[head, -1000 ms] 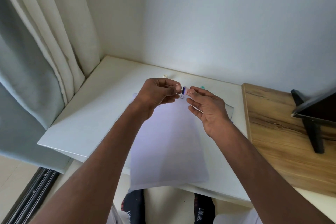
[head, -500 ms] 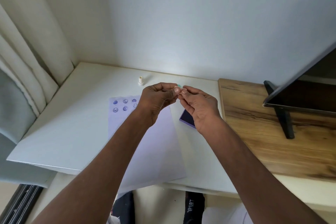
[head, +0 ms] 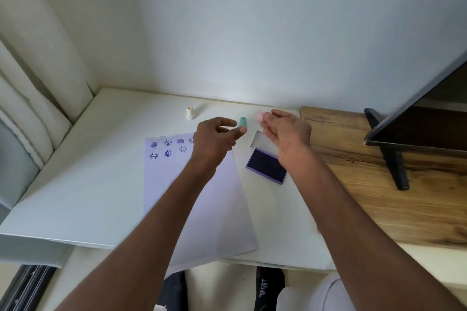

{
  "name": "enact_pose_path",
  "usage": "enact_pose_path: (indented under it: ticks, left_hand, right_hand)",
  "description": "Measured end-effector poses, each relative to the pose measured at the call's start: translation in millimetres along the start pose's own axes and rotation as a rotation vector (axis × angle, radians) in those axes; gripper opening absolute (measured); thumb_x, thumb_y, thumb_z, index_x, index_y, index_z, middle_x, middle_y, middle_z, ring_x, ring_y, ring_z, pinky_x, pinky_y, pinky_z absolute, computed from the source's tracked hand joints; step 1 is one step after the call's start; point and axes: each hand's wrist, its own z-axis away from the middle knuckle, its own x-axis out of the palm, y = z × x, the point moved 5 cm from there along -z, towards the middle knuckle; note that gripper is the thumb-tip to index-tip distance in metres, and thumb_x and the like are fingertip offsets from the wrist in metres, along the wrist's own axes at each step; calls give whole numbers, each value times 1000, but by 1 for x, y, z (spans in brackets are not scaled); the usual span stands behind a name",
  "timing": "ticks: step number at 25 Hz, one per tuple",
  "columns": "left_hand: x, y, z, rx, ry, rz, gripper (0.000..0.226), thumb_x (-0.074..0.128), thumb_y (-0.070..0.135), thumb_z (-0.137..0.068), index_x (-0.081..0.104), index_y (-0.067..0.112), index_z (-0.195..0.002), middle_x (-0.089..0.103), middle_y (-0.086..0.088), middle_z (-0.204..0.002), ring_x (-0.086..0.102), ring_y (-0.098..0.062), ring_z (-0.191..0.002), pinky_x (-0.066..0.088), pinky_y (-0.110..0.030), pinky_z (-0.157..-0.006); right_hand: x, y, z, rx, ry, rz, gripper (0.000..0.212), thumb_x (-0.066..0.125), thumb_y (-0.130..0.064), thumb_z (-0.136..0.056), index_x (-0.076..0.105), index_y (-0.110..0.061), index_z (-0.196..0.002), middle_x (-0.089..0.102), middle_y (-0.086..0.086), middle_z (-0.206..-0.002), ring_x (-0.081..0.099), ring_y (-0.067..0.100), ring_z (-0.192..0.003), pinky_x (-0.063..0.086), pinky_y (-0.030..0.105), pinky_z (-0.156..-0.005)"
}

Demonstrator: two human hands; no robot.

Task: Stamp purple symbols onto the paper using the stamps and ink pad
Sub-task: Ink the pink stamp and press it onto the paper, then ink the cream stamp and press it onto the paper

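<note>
With the right grip (head: pixel 283 131) pinching a pink stamp (head: pixel 259 116) and the left grip (head: pixel 217 137) reaching half-open for the teal stamp (head: pixel 242 122), she should be inking squarely on the ink pad (head: pixel 265 165).

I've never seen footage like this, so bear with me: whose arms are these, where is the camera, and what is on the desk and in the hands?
No machine here: a person wears a camera on the head, looking down at their own arms. The left hand reaches at a green stamp; whether it grips it is unclear. The right hand pinches a pink stamp. On the white desk lie paper with purple symbols, an open purple ink pad and a cream stamp.
</note>
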Motion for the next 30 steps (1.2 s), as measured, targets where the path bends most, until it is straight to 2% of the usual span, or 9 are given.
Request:
enact_pose_path:
  ticks: [2,4,8,11,15,18,21,25,30]
  left_hand:
    - [-13,-4,-1,35,76,-322,29,84,29,-83,78,15,-107,77,-8,-94,74,-25,-87,59,-36,-80]
    - [-19,-7,-1,76,72,-616,25,80,25,-85,77,17,-109,75,-6,-103,72,-26,-96,58,-36,-84]
    - [-13,-12,2,150,-37,-938,36,78,21,-86,72,18,-122,61,-9,-123,58,-30,-118,53,-41,-91]
    - [-10,-14,4,168,-62,-1038,43,77,25,-88,66,21,-129,53,-8,-130,51,-31,-124,47,-42,-91]
    - [-11,-14,4,168,-88,-1087,46,76,31,-89,62,22,-132,51,-7,-133,50,-31,-126,45,-44,-95]
    - [-12,-11,5,176,-106,-1060,46,76,34,-90,63,20,-132,53,-8,-134,52,-32,-127,48,-47,-100]
    - [-21,-4,5,193,-76,-992,44,75,33,-90,65,19,-131,53,-10,-132,54,-32,-125,49,-49,-100]
    - [-47,-1,1,175,-19,-1051,49,76,36,-89,63,22,-134,49,-10,-134,48,-34,-126,48,-48,-98]
    - [-94,-13,-2,-11,1,-1150,70,76,51,-84,51,26,-144,42,-10,-139,42,-36,-132,40,-50,-103]
  right_hand:
    - [0,-13,-14,-310,103,340,20,89,-9,-75,77,-17,-89,80,1,-88,76,18,-88,63,32,-79]
    - [7,-13,-22,-493,117,618,16,87,-14,-77,78,-21,-88,79,-7,-87,72,10,-86,61,35,-83]
    - [28,5,-28,-626,27,894,12,81,-18,-84,76,-26,-92,77,-8,-94,71,17,-88,58,39,-84]
    - [36,10,-28,-730,46,1083,11,79,-21,-87,73,-27,-93,78,-7,-98,69,25,-95,40,38,-87]
    - [34,11,-30,-712,35,1117,12,78,-18,-88,69,-26,-92,79,-6,-96,69,25,-90,36,40,-85]
    - [36,10,-26,-745,-11,1131,13,70,-16,-93,66,-27,-99,75,-3,-97,67,26,-94,43,43,-89]
    - [33,1,-20,-727,-15,1002,22,74,-18,-89,69,-30,-106,71,-2,-112,67,25,-102,53,49,-91]
    - [42,-12,2,-888,46,892,33,66,-1,-86,69,-23,-110,69,0,-114,67,28,-101,56,52,-85]
    - [93,5,41,-1020,-174,840,28,63,1,-86,72,-18,-104,69,1,-107,68,24,-92,52,39,-80]
